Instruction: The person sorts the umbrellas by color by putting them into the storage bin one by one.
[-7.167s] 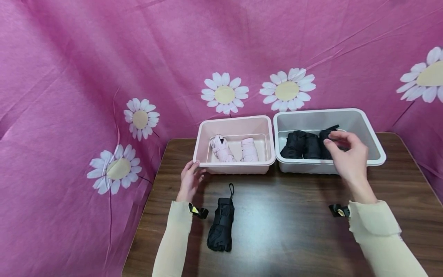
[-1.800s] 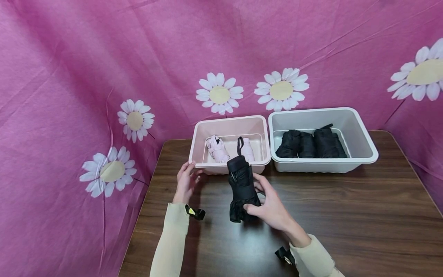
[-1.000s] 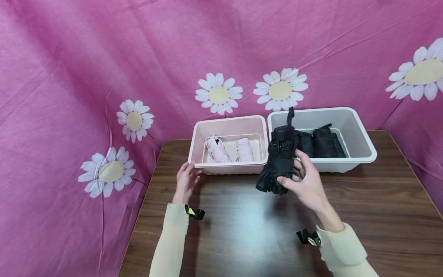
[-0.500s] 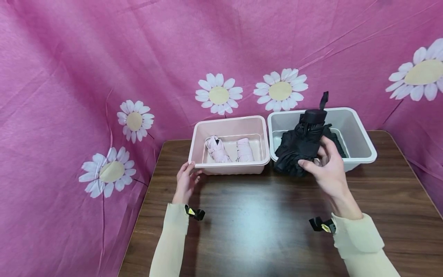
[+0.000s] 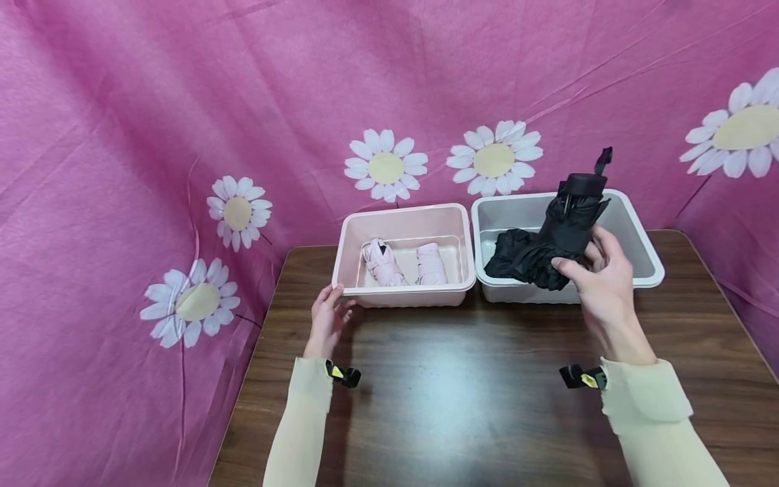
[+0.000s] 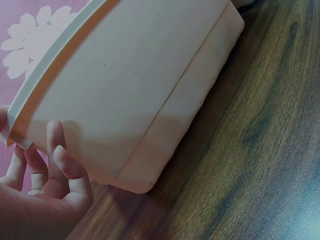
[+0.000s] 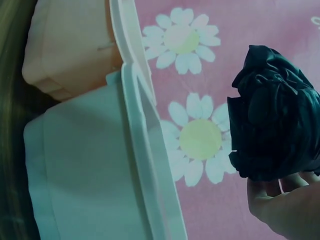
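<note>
My right hand (image 5: 608, 291) holds a black folded umbrella (image 5: 572, 223) over the grey bin (image 5: 654, 274), its handle and wrist loop tilted up to the right. The right wrist view shows the umbrella's bunched fabric end (image 7: 275, 120) clear of the bin rim. Black folded umbrellas (image 5: 506, 253) lie inside the grey bin, partly hidden by the held one. At the front left corner of the pink bin (image 5: 408, 298), my left hand (image 5: 328, 318) grips the rim, thumb on top and fingers beneath. Two pink folded umbrellas (image 5: 385, 262) rest in that bin.
Both bins stand side by side at the back of the brown wooden table (image 5: 438, 385). Behind them hangs a pink cloth (image 5: 304, 101) with white daisies. Black wrist cameras (image 5: 343, 374) are strapped on both cream sleeves.
The black umbrella, which lay on the table earlier, was picked up by my right hand and carried right and back, over the grey bin. My left hand stays at the pink bin's corner.
</note>
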Demonstrator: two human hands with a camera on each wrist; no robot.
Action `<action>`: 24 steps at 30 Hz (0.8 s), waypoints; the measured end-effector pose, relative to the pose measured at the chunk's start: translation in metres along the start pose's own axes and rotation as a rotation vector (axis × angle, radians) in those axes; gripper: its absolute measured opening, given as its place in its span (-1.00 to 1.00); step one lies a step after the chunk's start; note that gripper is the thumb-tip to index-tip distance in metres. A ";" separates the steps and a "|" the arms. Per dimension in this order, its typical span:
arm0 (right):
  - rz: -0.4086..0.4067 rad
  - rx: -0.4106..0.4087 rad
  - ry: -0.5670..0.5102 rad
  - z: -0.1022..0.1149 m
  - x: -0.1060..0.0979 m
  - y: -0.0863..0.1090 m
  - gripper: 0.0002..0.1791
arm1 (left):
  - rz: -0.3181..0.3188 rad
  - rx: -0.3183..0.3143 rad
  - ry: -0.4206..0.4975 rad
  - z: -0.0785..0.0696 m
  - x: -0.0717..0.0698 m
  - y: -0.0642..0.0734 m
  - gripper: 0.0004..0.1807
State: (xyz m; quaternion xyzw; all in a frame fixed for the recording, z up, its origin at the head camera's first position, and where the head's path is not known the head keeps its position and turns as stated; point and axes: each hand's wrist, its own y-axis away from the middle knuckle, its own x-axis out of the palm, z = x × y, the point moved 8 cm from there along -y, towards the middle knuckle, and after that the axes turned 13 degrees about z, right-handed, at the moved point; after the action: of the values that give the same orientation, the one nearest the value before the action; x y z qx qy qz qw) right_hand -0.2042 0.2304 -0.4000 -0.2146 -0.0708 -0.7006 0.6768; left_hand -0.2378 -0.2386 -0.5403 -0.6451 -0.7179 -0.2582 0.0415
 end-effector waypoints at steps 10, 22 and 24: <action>-0.049 0.112 -0.018 -0.015 -0.019 -0.013 -0.28 | 0.010 0.000 -0.004 0.000 -0.001 -0.001 -0.83; -0.062 0.241 0.410 -0.029 -0.032 -0.025 -0.20 | 0.004 -0.005 -0.006 -0.001 -0.001 0.000 -0.89; -0.069 0.281 0.504 -0.032 -0.033 -0.026 -0.18 | 0.000 -0.006 -0.008 -0.001 0.000 0.000 -0.88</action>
State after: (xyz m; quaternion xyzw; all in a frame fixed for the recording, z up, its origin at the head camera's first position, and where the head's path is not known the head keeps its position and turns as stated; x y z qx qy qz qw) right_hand -0.2363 0.2499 -0.4365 0.0646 -0.0040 -0.7377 0.6721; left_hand -0.2375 -0.2392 -0.5398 -0.6463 -0.7172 -0.2580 0.0366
